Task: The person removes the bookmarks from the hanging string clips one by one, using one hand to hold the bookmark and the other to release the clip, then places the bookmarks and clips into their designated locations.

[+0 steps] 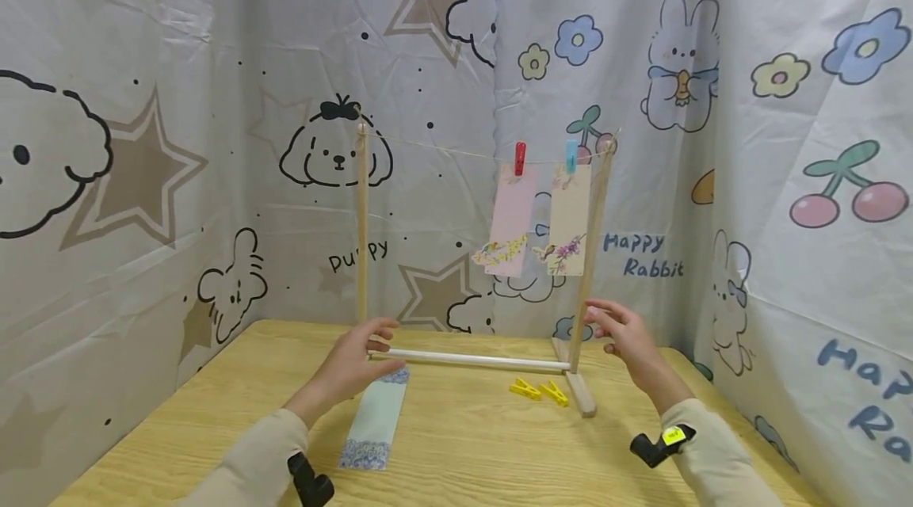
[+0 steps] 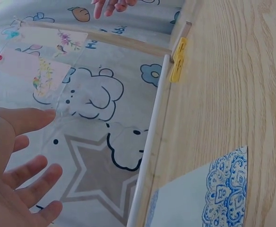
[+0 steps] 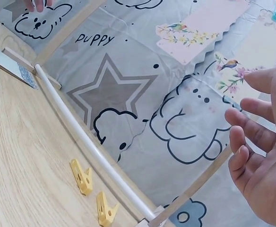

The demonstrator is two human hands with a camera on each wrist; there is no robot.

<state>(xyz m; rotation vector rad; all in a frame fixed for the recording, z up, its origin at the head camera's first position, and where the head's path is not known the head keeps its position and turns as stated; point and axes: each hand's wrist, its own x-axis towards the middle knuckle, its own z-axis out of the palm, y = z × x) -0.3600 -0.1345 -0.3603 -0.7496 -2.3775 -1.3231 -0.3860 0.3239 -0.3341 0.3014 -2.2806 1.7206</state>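
I'm at a table in a curtained-off corner; whether that's in a home or a studio, I can't tell. Creased puppy-print cloth (image 1: 307, 40) hangs from my ten o'clock to twelve, where rabbit-print cloth (image 1: 649, 190) takes over and runs round to two. My wood-grain tabletop (image 1: 471, 444) stretches toward twelve. The wooden frame (image 1: 589, 269) standing there, with two cards (image 1: 513, 210) pegged to its string (image 1: 435, 146), suits light handicraft. A small black device (image 1: 310, 482) on my left sleeve (image 1: 250, 455), and another on my right, suggest a recording booth.
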